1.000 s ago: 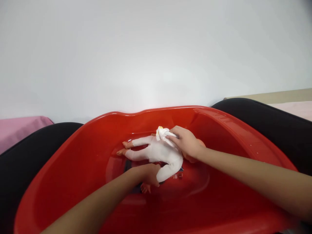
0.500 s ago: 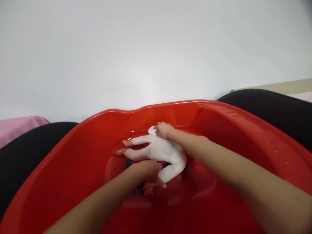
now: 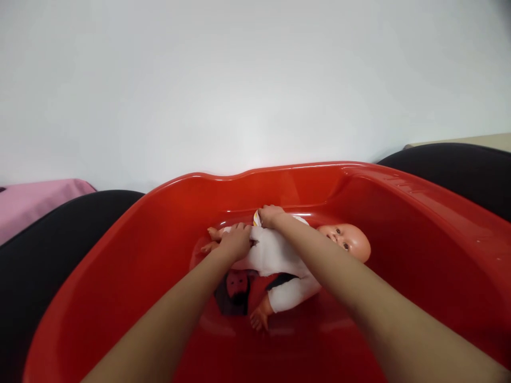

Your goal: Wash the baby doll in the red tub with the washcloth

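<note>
A baby doll (image 3: pixel 275 255) in white clothes lies on its back in a red tub (image 3: pixel 215 191), its bare head to the right and its feet to the left. My left hand (image 3: pixel 237 239) is closed over the doll's upper legs. At the doll's far side, my right hand (image 3: pixel 271 214) grips a small white cloth (image 3: pixel 256 218) with a yellow mark; its fingertips are partly hidden. The doll's near arm stretches toward me with its hand on the tub floor. My right forearm covers part of its chest.
On the tub floor, near the doll's legs, a dark patch (image 3: pixel 233 298) shows a picture or reflection. Black-clad legs (image 3: pixel 451 170) flank the tub. A pink cloth-covered surface (image 3: pixel 43 199) is at left, and a white wall (image 3: pixel 239 96) rises behind.
The doll has turned from its side onto its back, and its head now shows. My left hand has moved from near the doll's arm up to its legs. My right hand stays at the cloth.
</note>
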